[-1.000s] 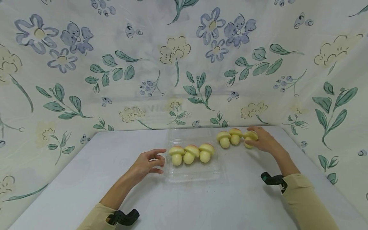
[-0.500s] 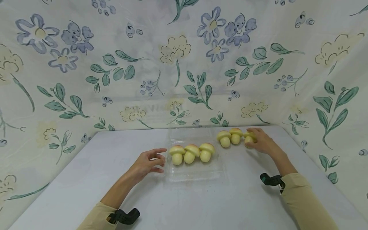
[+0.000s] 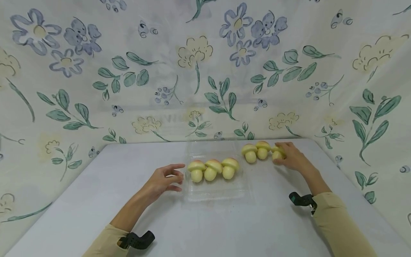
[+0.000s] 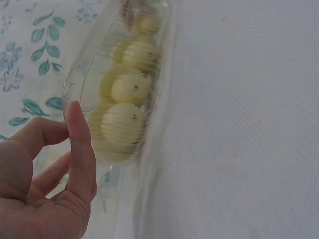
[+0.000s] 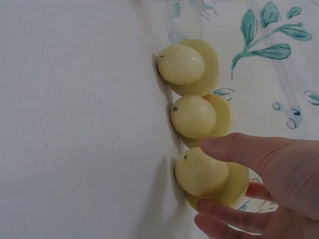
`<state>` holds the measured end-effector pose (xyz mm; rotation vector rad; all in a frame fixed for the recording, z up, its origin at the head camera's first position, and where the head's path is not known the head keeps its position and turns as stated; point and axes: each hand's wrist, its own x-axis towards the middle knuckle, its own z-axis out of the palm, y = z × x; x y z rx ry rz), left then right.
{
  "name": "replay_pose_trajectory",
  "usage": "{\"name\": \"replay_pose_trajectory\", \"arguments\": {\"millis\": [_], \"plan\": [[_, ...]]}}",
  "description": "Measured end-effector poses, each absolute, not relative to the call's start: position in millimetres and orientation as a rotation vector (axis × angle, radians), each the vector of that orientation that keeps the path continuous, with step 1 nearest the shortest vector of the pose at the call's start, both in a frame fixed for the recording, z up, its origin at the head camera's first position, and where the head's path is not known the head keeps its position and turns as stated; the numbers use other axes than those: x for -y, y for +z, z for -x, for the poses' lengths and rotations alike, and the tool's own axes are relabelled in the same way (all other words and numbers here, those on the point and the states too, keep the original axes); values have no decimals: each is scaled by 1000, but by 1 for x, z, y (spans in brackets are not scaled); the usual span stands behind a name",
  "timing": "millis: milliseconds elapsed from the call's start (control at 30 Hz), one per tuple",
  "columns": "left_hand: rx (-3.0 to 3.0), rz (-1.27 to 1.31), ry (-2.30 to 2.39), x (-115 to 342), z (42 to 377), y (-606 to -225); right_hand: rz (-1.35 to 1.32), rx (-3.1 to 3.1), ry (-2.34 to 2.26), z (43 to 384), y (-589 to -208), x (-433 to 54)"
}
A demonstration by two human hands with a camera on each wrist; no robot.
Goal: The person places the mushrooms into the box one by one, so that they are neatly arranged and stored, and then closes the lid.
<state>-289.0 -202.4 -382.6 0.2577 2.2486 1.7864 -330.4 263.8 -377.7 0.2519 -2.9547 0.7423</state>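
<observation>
My right hand (image 3: 293, 157) grips the rightmost toy mushroom (image 3: 277, 154), a pale yellow one with a rounded cap, at the back right of the table. In the right wrist view its thumb (image 5: 219, 147) lies across the stem, with the fingers on the cap side. Two more toy mushrooms (image 5: 193, 117) stand right beside it. A clear plastic container (image 3: 218, 194) with its lid folded back holds three like mushrooms (image 3: 210, 171) in a row. My left hand (image 3: 162, 182) is at the container's left side, fingers loosely bent; in the left wrist view a fingertip overlaps the rim.
The white table (image 3: 205, 232) reaches back to a floral cloth (image 3: 199, 89) hanging behind it. The clear lid (image 3: 210, 148) lies toward the back edge. Black wrist devices (image 3: 138, 241) sit on both sleeves.
My right hand has shifted slightly left and its fingers have closed around the rightmost mushroom. The left hand stays by the container. The head view has tilted a little.
</observation>
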Motion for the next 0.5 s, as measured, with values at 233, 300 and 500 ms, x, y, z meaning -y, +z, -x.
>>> {"name": "replay_pose_trajectory", "arguments": {"millis": [233,300,500], "plan": [[-2238,-263,1796,202,289,-383,-219,2961,706,330,-376,-265],[-2242,-257,1791,202,289,-383,-213,2964,697,331,-376,-266],[-2246,-255,1784,202,289,-382,-200,2967,738,330,-376,-266]]}}
